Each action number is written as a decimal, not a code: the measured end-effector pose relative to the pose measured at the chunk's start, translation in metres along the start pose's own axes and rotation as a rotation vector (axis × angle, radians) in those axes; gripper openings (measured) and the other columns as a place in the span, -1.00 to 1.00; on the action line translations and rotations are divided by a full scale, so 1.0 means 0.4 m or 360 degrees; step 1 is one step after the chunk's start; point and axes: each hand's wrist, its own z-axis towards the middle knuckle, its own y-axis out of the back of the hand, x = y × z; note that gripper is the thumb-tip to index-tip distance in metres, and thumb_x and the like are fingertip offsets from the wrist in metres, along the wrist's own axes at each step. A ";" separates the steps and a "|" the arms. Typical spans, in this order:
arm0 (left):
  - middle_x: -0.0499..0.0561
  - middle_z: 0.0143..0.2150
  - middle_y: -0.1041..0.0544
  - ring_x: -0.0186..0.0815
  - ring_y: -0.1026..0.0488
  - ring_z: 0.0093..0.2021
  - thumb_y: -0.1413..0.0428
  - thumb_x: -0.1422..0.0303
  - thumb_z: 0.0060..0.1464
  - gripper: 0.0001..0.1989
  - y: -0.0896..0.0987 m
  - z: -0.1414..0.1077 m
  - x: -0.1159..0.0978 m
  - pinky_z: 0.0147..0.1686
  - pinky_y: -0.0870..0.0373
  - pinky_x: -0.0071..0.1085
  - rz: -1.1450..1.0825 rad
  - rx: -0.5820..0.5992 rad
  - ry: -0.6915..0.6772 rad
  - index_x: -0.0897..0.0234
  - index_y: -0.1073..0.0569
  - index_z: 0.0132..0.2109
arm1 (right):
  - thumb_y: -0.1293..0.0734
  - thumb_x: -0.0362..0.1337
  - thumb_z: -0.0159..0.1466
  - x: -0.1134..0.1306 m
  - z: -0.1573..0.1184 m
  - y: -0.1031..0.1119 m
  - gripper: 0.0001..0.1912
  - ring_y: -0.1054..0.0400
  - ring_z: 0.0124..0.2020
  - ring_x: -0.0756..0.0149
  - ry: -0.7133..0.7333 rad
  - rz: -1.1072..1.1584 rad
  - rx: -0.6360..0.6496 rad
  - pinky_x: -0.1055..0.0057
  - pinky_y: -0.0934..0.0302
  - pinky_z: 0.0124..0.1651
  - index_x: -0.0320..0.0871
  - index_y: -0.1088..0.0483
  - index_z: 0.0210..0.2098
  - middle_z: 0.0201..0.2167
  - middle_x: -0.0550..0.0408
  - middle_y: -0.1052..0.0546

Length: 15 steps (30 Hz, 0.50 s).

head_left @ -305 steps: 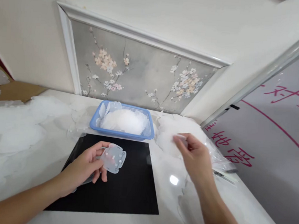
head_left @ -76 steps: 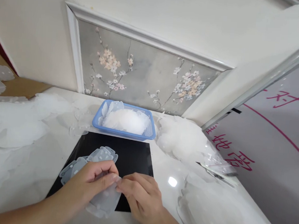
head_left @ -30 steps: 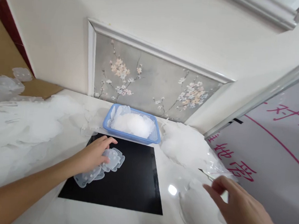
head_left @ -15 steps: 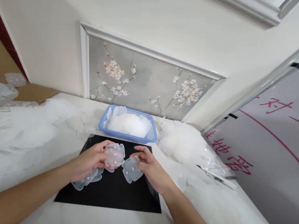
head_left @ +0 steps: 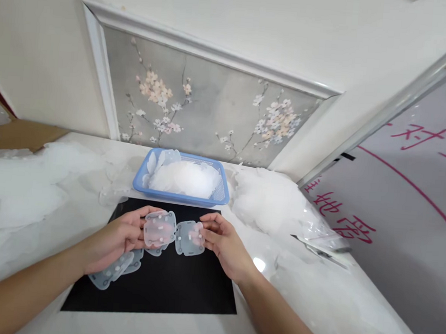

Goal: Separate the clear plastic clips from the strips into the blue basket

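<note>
My left hand (head_left: 122, 239) is closed on a translucent, squarish plastic piece (head_left: 159, 229) with rounded corners, small slots and pale dots. A similar translucent piece (head_left: 190, 238) is pinched by its right side in my right hand (head_left: 223, 241). The two pieces are side by side above a black mat (head_left: 182, 287), their facing edges almost meeting; I cannot tell if they touch. Below my left hand, several more such pieces (head_left: 111, 270) overlap on the mat. Part of another shows under the held left piece.
Behind the mat stands a blue plastic basket (head_left: 181, 199) with white translucent pieces in it. Heaps of similar pieces lie at the left (head_left: 20, 187) and right (head_left: 268, 204). A whiteboard (head_left: 408, 217) with red writing borders the right side.
My right hand has brought its piece up and turned it more level with the left one. The camera view has shifted, so the scene sits slightly further left.
</note>
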 end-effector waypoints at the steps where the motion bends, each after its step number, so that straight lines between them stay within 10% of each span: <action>1: 0.06 -0.04 -0.61 -0.07 -0.53 0.08 -0.03 0.57 -0.30 -0.28 0.000 -0.001 -0.001 0.16 -0.39 -0.12 -0.0007 0.0007 -0.0003 0.19 -0.34 0.14 | -0.53 -0.21 -0.04 -0.001 0.000 0.000 -0.66 -0.45 -0.28 0.26 0.0035 -0.0014 -0.0006 0.32 -0.30 -0.17 -0.09 -0.43 -0.30 -0.36 0.18 -0.48; 6: 0.02 0.04 -0.58 -0.08 -0.53 0.10 -0.03 0.61 -0.31 -0.10 -0.006 -0.009 -0.004 0.21 -0.34 -0.08 -0.0048 0.0087 -0.0035 0.08 -0.20 0.28 | -0.36 -0.29 0.08 0.000 -0.005 -0.003 -0.76 -0.45 -0.11 0.17 0.0302 -0.0389 0.0097 0.20 -0.26 0.03 -0.07 -0.54 -0.23 -0.05 0.05 -0.52; 15: 0.12 -0.03 -0.63 -0.07 -0.52 0.03 -0.28 0.06 0.00 -0.56 -0.007 0.003 0.021 0.11 -0.36 -0.20 0.0369 -0.0213 -0.0215 0.21 -0.54 -0.04 | -0.45 -0.09 0.17 0.004 -0.025 -0.024 -0.77 -0.27 0.19 -0.06 0.0497 -0.0832 -0.0043 0.05 -0.14 0.15 -0.07 -0.44 -0.48 0.16 -0.04 -0.42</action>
